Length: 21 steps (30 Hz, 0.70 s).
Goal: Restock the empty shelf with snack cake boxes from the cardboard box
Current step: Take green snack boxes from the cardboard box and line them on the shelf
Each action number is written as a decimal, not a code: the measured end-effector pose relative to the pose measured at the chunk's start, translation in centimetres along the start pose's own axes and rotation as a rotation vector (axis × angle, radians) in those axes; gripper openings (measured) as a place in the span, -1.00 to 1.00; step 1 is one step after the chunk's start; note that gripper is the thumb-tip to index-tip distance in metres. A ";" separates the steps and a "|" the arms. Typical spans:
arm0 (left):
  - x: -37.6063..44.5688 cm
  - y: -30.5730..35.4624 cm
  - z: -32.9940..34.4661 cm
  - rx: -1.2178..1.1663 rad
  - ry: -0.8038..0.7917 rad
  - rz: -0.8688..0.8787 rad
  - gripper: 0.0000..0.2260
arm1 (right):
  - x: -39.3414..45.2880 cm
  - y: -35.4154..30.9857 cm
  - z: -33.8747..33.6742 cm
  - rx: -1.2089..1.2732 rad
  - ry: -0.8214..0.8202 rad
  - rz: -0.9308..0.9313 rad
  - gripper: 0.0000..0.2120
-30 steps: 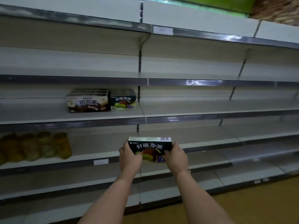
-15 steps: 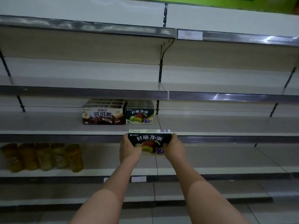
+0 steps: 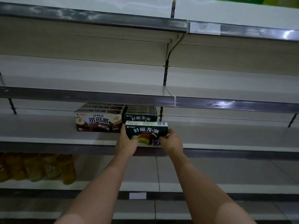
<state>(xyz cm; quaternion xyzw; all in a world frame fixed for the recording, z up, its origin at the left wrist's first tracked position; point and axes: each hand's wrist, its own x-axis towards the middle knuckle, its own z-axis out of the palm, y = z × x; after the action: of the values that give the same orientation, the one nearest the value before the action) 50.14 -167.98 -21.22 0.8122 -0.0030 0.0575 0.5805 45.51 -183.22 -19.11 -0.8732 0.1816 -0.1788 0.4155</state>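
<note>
I hold a dark green snack cake box (image 3: 146,132) upright between both hands at the front edge of the middle shelf (image 3: 48,139). My left hand (image 3: 125,143) grips its left end and my right hand (image 3: 172,143) grips its right end. Directly behind it stands a row of matching green boxes (image 3: 140,114). To their left sits a row of brown cocoa cake boxes (image 3: 98,121). The cardboard box is out of view.
The shelf below holds several yellowish bottles (image 3: 37,167) at the far left. The upper shelves (image 3: 80,81) hold nothing. A vertical upright (image 3: 165,75) splits the shelving into left and right bays. A white price tag (image 3: 137,195) is on a lower rail.
Both hands have raised the green box from below the middle shelf's rail up onto its front edge, in front of the green row. The camera has moved closer.
</note>
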 end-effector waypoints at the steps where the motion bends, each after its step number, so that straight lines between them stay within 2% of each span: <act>1: 0.7 -0.1 0.0 0.010 0.004 0.001 -0.28 | 0.6 -0.1 0.4 0.011 0.000 0.004 -0.68; 14: 7.8 -2.8 1.2 -0.025 -0.021 -0.037 -0.32 | 6.7 -0.2 5.4 0.005 -0.039 -0.007 -0.62; 21: 9.6 -3.7 1.9 -0.008 -0.025 -0.010 -0.16 | 8.9 0.4 6.8 0.009 -0.049 -0.007 -0.64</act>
<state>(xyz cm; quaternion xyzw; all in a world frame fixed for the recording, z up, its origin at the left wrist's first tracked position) 60.10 -167.99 -24.42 0.8106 -0.0066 0.0443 0.5839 56.33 -183.16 -22.01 -0.8760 0.1676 -0.1596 0.4230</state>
